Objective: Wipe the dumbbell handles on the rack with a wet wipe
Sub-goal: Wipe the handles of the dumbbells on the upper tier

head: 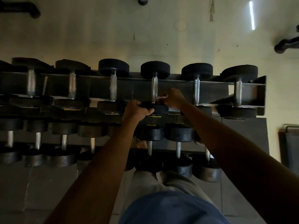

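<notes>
A dark metal rack (178, 88) carries two rows of black dumbbells with silver handles. My right hand (174, 98) pinches a white wet wipe (161, 97) against the lower end of one top-row handle (154, 88). My left hand (136, 109) grips the near black head (159, 108) of that same dumbbell, fingers curled over its edge. Other top-row handles stand to the left (113, 88) and to the right (196, 91).
A lower row of dumbbells (178, 143) sits under my forearms, close to my legs. Dark gym equipment feet lie on the pale floor at far left (24, 8) and far right (284, 44). A dark bin (289, 146) stands at the right edge.
</notes>
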### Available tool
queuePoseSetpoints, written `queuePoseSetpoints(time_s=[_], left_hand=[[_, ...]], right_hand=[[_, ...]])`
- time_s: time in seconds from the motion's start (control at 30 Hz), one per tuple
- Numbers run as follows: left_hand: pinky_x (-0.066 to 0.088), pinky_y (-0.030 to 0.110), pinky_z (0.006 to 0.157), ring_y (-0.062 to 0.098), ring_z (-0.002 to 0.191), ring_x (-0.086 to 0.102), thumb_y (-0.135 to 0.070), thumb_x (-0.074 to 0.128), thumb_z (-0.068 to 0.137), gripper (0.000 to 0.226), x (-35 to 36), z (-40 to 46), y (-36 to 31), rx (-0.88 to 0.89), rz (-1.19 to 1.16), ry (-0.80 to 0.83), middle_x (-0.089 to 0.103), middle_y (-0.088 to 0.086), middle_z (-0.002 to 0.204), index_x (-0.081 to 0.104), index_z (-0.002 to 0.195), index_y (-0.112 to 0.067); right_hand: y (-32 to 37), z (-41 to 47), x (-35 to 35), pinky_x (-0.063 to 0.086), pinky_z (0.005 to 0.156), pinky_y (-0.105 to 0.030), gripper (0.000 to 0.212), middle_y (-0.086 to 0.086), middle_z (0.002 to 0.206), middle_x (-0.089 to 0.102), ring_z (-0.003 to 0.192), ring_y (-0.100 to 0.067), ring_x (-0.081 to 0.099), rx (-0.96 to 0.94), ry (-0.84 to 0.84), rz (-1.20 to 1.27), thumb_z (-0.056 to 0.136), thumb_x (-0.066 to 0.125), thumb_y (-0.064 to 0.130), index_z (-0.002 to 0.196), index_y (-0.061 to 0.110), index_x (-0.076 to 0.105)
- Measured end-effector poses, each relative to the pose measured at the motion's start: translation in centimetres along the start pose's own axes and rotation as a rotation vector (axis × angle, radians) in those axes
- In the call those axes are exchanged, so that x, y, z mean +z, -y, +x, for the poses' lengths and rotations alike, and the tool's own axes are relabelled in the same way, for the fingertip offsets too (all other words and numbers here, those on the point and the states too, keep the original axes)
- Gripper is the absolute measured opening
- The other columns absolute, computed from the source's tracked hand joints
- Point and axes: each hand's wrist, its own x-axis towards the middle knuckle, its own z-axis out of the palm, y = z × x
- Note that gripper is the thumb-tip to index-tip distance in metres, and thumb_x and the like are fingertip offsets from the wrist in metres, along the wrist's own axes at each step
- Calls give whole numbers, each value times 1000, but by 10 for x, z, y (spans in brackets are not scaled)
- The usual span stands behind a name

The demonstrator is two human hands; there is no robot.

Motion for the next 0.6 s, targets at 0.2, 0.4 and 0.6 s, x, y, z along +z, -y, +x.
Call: queuePoseSetpoints(time_s=[0.2,0.4,0.6], left_hand=[[54,45,96,28,120,63,-45,94,76,70,3,-1,2,17,-4,8,66,5,131,61,133,-24],[54,44,94,27,119,64,-47,95,74,72,2,-3,3,30,-5,10,67,6,131,62,134,-23],[55,45,97,27,119,64,-48,96,72,73,1,-2,3,29,-9,11,67,5,132,62,132,-25]], right_hand=[[19,-3,1,52,82,-25,26,11,107,71,94,-3,65,-81,-163,175,92,73,42,113,27,73],[18,1,2,40,85,-26,27,4,123,62,109,-10,56,-131,-32,-55,91,73,42,115,30,71],[23,8,-6,45,100,-35,32,3,130,64,120,-17,58,-188,-13,-268,89,76,44,118,33,70]])
